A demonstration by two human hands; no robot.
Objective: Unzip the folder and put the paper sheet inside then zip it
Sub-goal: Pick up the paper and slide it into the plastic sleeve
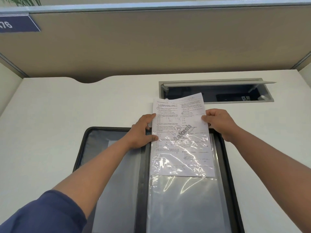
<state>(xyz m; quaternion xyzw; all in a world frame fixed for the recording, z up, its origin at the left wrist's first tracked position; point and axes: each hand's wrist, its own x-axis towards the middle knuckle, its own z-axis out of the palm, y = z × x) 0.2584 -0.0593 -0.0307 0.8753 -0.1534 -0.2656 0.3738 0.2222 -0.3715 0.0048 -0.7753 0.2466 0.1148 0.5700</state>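
Black-edged, the open zip folder point(144, 165) lies flat on the white desk point(50, 123), filling the lower middle of the frame. A white printed paper sheet point(180, 118) stands with its long axis running up the frame, top edge toward the grey cable tray point(217, 91) at upper right. Its lower half sits inside a clear plastic sleeve point(183, 190) on the folder's right half; the upper half sticks out. The left hand point(143, 132) pinches the sheet's left edge, and the right hand point(218, 121) pinches its right edge. Both hands are set apart, one at each side of the sheet.
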